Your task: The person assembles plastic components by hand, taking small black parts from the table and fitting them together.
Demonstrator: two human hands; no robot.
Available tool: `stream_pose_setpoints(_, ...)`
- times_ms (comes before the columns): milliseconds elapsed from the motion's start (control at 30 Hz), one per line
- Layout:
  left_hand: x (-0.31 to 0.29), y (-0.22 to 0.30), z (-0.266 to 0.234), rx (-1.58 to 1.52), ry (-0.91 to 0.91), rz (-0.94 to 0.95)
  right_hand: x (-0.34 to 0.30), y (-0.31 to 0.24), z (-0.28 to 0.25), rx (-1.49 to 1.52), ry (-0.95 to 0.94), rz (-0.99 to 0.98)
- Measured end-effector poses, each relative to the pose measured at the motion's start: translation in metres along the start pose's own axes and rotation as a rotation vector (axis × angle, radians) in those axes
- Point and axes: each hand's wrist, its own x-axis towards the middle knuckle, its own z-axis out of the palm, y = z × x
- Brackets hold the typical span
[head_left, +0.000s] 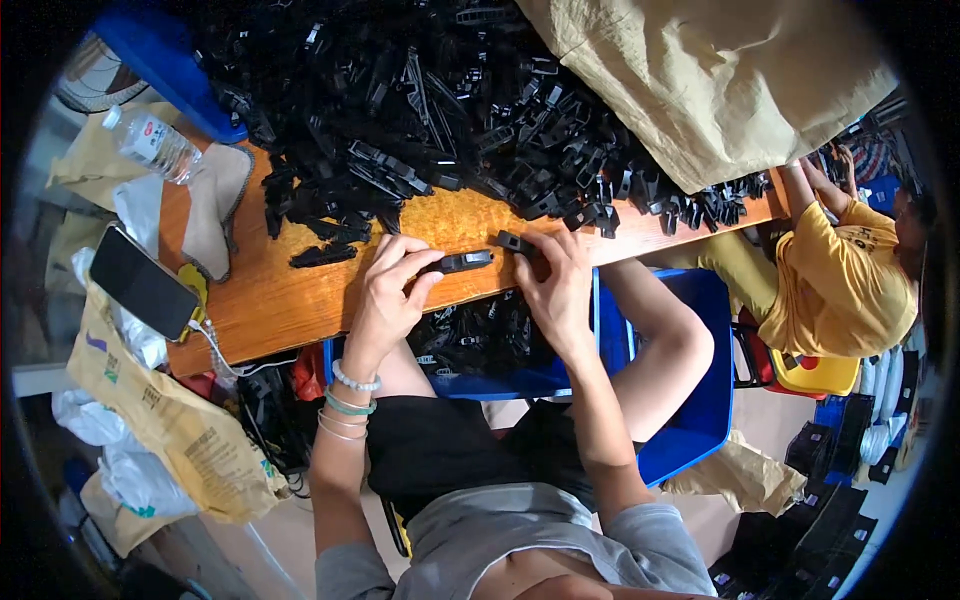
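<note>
My left hand (pixel 392 285) is closed around one end of a small, long black plastic part (pixel 463 262) just above the wooden table's near edge. The part's free end points right. To its right, my right hand (pixel 555 280) pinches a shorter black plastic piece (pixel 515 242) between thumb and fingers. A small gap separates the two pieces. Beyond both hands lies a big heap of black plastic parts (pixel 400 120) spread over the wooden table (pixel 440 222). A few narrow black pieces (pixel 325 255) lie beside my left hand.
Below the table edge stands a blue bin (pixel 500 384) with black parts inside, and another blue bin (pixel 690 420) is by my leg. A phone (pixel 143 280), a bottle (pixel 160 145) and a paper sack (pixel 170 400) are at left. A co-worker in yellow (pixel 840 270) sits at right near brown paper (pixel 720 80).
</note>
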Motion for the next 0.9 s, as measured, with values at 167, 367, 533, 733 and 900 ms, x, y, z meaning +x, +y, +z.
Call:
stream_pose_setpoints(167, -0.003, -0.003, 0.0, -0.037, -0.016, -0.022, 0.005, 0.005, 0.002, 0.619, -0.247, 0.133)
stream_pose_setpoints(367, 0.002, 0.003, 0.003, -0.059, -0.032, -0.026, 0.016, 0.008, 0.005, 0.527, -0.339, -0.004)
stream_pose_setpoints(533, 0.003, 0.001, 0.003, -0.037, -0.057, 0.021, 0.013, 0.002, 0.004, 0.457, -0.308, -0.071)
stream_pose_setpoints(733, 0.024, 0.001, -0.032, 0.132, 0.072, 0.071, -0.009, 0.003, -0.024, 0.47, -0.431, -0.094)
stream_pose_setpoints(900, 0.045, -0.021, -0.035, 0.691, 0.043, 0.212, 0.008, 0.013, -0.014, 0.1, 0.038, 0.13)
